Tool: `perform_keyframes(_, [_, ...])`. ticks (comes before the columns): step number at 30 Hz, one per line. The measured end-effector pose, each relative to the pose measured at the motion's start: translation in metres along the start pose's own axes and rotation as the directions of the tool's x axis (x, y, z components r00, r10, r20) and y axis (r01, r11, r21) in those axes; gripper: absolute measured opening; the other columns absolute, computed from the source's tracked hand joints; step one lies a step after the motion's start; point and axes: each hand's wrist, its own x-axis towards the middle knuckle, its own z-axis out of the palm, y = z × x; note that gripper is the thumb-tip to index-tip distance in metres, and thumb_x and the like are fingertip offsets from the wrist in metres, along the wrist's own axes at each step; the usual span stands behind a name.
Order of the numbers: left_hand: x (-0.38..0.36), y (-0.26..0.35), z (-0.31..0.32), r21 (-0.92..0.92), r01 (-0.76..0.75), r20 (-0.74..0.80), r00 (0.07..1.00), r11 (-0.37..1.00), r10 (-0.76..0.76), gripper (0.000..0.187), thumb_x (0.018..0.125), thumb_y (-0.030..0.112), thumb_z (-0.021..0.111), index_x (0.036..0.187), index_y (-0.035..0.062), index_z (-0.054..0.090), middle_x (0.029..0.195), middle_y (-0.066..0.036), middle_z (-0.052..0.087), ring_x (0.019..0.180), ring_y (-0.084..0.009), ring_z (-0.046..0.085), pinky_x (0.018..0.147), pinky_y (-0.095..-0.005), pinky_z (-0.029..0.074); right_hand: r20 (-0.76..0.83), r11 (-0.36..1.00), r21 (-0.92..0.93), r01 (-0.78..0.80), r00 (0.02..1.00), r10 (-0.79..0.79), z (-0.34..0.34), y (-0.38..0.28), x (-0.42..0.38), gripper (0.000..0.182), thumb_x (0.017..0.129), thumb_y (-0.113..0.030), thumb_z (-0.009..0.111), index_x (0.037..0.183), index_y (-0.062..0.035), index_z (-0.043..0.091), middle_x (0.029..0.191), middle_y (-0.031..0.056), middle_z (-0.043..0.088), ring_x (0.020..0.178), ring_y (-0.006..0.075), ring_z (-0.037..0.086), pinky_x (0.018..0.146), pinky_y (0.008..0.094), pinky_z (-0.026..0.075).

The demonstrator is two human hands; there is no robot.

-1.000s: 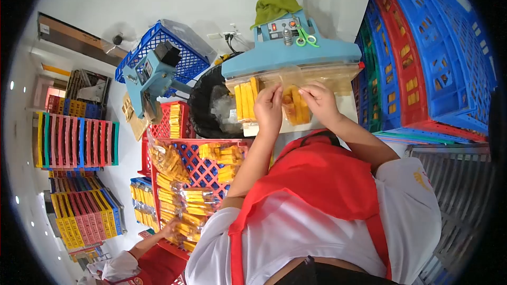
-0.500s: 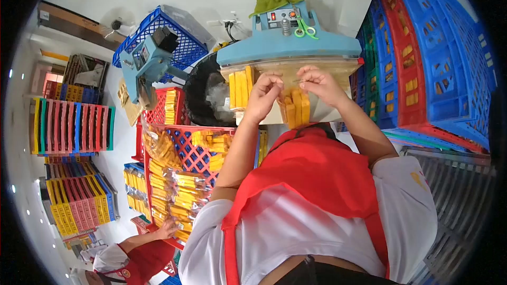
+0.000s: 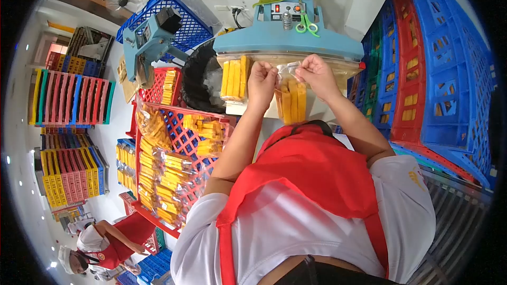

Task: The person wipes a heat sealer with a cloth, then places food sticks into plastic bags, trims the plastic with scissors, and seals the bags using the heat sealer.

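The mouth of a clear plastic bag is pinched near its two upper corners: the left corner between the thumb and fingers of the left hand, the right corner between those of the right hand. Both sets of fingertips are closed on the thin film, and the bag is hung between and below them, its yellow sticks standing side by side. Just beyond the fingers a light-blue sealing machine is set, with green-handled scissors laid on it. To the left of the left fingers, a second pack of yellow sticks is placed near the machine's front edge.

For this hold, the film is probably best drawn evenly outward, so that the mouth is flattened without creases and the sticks are left hanging level; too hard a pull could stretch the film.

The pinch points themselves are partly covered by the curled fingers, and the clear film between them is hard to make out. Whether the mouth is open or closed cannot be told. The underside of the bag is hidden from above.
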Motion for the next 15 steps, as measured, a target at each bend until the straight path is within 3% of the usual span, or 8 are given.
perform_keyframes(2, [-0.004,0.001,-0.009,0.017,0.007,0.035,0.999,1.000,-0.008,0.003,0.083,0.004,0.048,0.082,0.0029,0.051,0.065,0.001,0.050,0.058,-0.0069,0.046,0.054,-0.0203,0.039,-0.012,1.000,-0.001,0.000,1.000,0.000,0.000,0.006,-0.002,0.008,0.077,0.000,0.054,0.074,-0.0031,0.047,0.070,0.0016,0.052,0.062,0.0070,0.050,0.055,0.0194,0.040])
perform_keyframes(4, [-0.008,0.009,-0.017,0.259,0.083,0.214,0.967,0.962,-0.141,0.007,0.082,0.004,0.050,0.087,0.0011,0.055,0.068,0.000,0.053,0.062,-0.0074,0.048,0.059,-0.0203,0.040,0.027,1.000,-0.004,0.015,1.000,-0.015,0.000,0.011,-0.004,0.007,0.077,0.000,0.054,0.075,-0.0027,0.048,0.070,0.0015,0.052,0.062,0.0071,0.050,0.056,0.0196,0.041])
perform_keyframes(5, [-0.007,0.013,-0.021,0.227,0.149,0.286,0.935,0.962,-0.212,0.015,0.081,0.003,0.051,0.093,-0.0005,0.057,0.075,-0.002,0.057,0.067,-0.0080,0.050,0.063,-0.0202,0.040,0.074,0.999,-0.017,0.037,0.997,-0.036,0.000,0.010,-0.004,0.006,0.077,0.000,0.054,0.076,-0.0024,0.049,0.070,0.0014,0.053,0.062,0.0073,0.050,0.056,0.0198,0.041])
perform_keyframes(6, [-0.006,0.019,-0.024,0.218,0.145,0.302,0.930,0.965,-0.208,0.015,0.081,0.003,0.051,0.093,-0.0005,0.057,0.075,-0.002,0.057,0.067,-0.0080,0.050,0.063,-0.0202,0.040,0.063,0.999,-0.030,0.045,0.997,-0.043,0.001,0.012,-0.004,0.006,0.077,0.000,0.054,0.076,-0.0024,0.049,0.070,0.0014,0.053,0.062,0.0073,0.050,0.056,0.0198,0.041])
perform_keyframes(8, [-0.001,0.027,-0.022,0.388,0.173,0.260,0.922,0.905,-0.288,0.019,0.080,0.003,0.051,0.097,-0.0015,0.057,0.078,-0.002,0.058,0.069,-0.0084,0.051,0.064,-0.0203,0.041,0.100,1.000,-0.013,-0.021,0.995,0.022,0.005,0.017,-0.002,0.005,0.077,-0.001,0.055,0.082,-0.0008,0.052,0.074,0.0020,0.055,0.065,0.0075,0.052,0.059,0.0200,0.043])
perform_keyframes(10, [0.003,0.021,-0.022,0.340,0.161,0.235,0.939,0.926,-0.250,0.020,0.080,0.004,0.052,0.098,-0.0024,0.057,0.084,-0.004,0.059,0.071,-0.0085,0.052,0.065,-0.0199,0.042,0.124,0.991,-0.130,0.014,0.992,0.002,0.008,0.015,-0.002,0.010,0.077,-0.002,0.056,0.087,0.0004,0.055,0.076,0.0030,0.057,0.068,0.0077,0.053,0.061,0.0204,0.043])
perform_keyframes(12, [0.006,0.017,-0.021,0.079,0.334,0.219,0.914,0.939,-0.343,0.020,0.079,0.003,0.055,0.098,-0.0038,0.056,0.089,-0.005,0.059,0.072,-0.0083,0.053,0.064,-0.0189,0.043,0.072,0.991,-0.136,-0.011,0.997,0.021,0.010,0.012,-0.002,0.009,0.077,-0.001,0.055,0.086,-0.0003,0.056,0.078,0.0023,0.057,0.071,0.0074,0.053,0.064,0.0203,0.043])
perform_keyframes(15, [0.006,0.019,-0.024,-0.052,0.393,0.265,0.892,0.918,-0.366,0.019,0.079,0.003,0.056,0.095,-0.0049,0.057,0.086,-0.005,0.059,0.071,-0.0094,0.053,0.064,-0.0200,0.043,0.032,0.986,-0.166,-0.008,0.999,0.014,0.013,0.006,-0.004,0.008,0.076,-0.001,0.056,0.083,-0.0004,0.059,0.076,0.0023,0.059,0.071,0.0078,0.054,0.065,0.0208,0.044])
